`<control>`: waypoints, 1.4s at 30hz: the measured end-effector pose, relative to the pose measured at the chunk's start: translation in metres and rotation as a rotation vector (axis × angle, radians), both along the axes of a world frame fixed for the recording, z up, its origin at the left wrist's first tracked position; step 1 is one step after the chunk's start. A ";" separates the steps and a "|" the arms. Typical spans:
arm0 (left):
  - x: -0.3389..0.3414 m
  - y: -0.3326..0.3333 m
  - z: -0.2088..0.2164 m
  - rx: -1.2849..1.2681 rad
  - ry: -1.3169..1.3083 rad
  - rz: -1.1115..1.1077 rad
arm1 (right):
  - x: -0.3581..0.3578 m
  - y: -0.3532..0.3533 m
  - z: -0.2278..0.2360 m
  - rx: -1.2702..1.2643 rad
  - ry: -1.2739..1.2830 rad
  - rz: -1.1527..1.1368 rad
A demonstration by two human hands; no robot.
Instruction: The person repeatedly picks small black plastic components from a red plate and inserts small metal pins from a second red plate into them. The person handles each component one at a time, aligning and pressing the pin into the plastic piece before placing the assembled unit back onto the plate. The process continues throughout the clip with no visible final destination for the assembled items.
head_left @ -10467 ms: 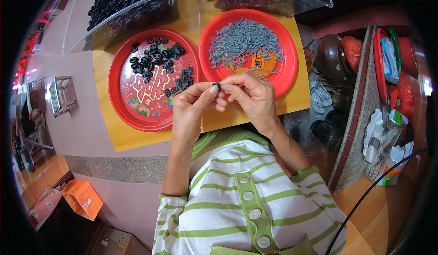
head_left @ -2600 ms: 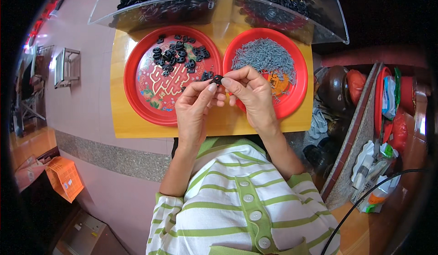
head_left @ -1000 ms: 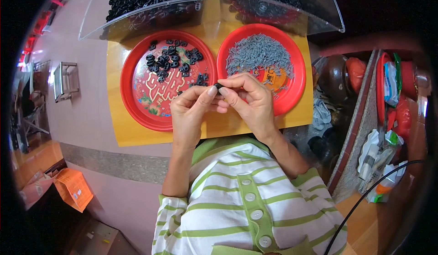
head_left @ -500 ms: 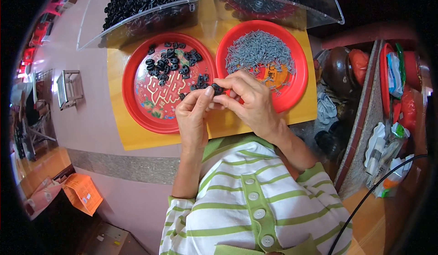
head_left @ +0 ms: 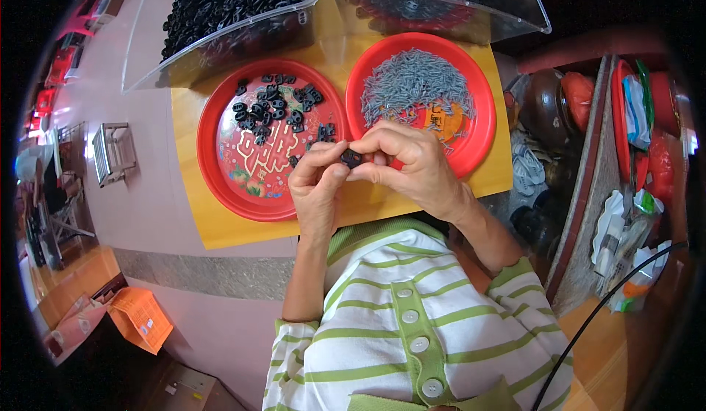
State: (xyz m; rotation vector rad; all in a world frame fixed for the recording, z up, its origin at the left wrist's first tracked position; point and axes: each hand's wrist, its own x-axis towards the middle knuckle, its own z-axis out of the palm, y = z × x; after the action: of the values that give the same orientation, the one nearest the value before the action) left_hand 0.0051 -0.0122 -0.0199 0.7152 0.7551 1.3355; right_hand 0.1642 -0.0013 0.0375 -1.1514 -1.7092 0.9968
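Between my two hands is a small black plastic piece [head_left: 351, 159], pinched at the fingertips above the gap between two red trays. My left hand [head_left: 318, 183] closes thumb and forefinger on its left side, and my right hand [head_left: 412, 162] grips its right side. Under and beyond my left hand lies the left red tray [head_left: 213, 179], with similar black plastic pieces [head_left: 273, 106] scattered over its printed bottom. In the right red tray [head_left: 482, 128], past my right hand, is a heap of small grey screws [head_left: 415, 84].
Two clear plastic bins stand behind the trays; the left bin [head_left: 220, 51] is heaped with black pieces, the right bin [head_left: 507, 18] holds fewer. Yellow sheeting [head_left: 220, 227] lies under the trays. A metal stool [head_left: 112, 154] stands at left. A dark cable [head_left: 588, 334] runs at lower right.
Both hands have shifted slightly down, toward me. The black piece has been turned and now shows more of its face between the fingertips.
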 end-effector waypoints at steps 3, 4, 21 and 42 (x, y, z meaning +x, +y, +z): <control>0.000 0.000 -0.001 0.049 -0.098 -0.026 | 0.001 -0.002 0.002 -0.003 -0.011 0.028; -0.002 0.000 -0.004 0.059 -0.114 -0.042 | 0.000 -0.002 0.003 0.011 -0.011 0.032; -0.001 -0.003 -0.003 0.125 -0.075 0.067 | -0.009 -0.007 -0.006 0.258 -0.123 0.030; -0.048 0.042 0.003 0.176 1.070 0.177 | 0.114 0.104 0.037 0.419 -0.270 -0.738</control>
State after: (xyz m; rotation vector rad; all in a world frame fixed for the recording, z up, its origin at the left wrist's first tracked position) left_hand -0.0427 0.0303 -0.0169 1.5713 1.5747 1.1221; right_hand 0.2783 0.1031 0.0744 -1.4968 -1.4016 0.0308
